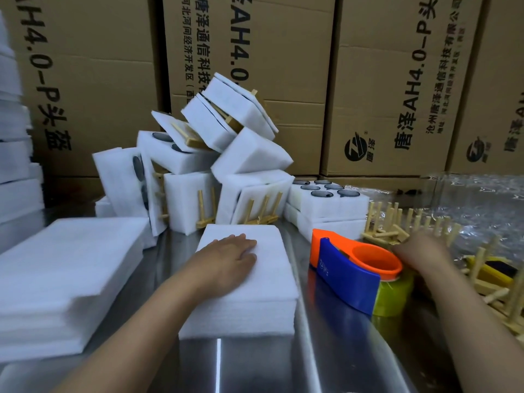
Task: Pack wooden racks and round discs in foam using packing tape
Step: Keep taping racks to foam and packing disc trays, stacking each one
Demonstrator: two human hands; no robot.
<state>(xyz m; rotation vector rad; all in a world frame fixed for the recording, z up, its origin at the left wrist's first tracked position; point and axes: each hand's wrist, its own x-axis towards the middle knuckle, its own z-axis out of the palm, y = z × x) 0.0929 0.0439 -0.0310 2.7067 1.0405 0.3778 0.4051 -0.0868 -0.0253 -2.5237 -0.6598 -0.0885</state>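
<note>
White rectangular foam block (272, 282) sits steadied under the flat, straight-fingered left hand (232, 259); blurred right hand (419, 251) nears pale wooden racks (391, 222), its grip I cannot tell.

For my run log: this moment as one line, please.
left hand: flat on foam block | right hand: at wooden racks, grip unclear | tape dispenser: idle

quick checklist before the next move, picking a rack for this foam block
1. The foam block steady under the flat left hand: ok.
2. The right hand at the wooden racks, grip on one: cannot tell, blurred.
3. The tape dispenser between the hands, tape roll loaded: ok.
4. Loose round discs at hand: cannot tell; the only ones seen sit in a foam tray behind the dispenser.
</note>
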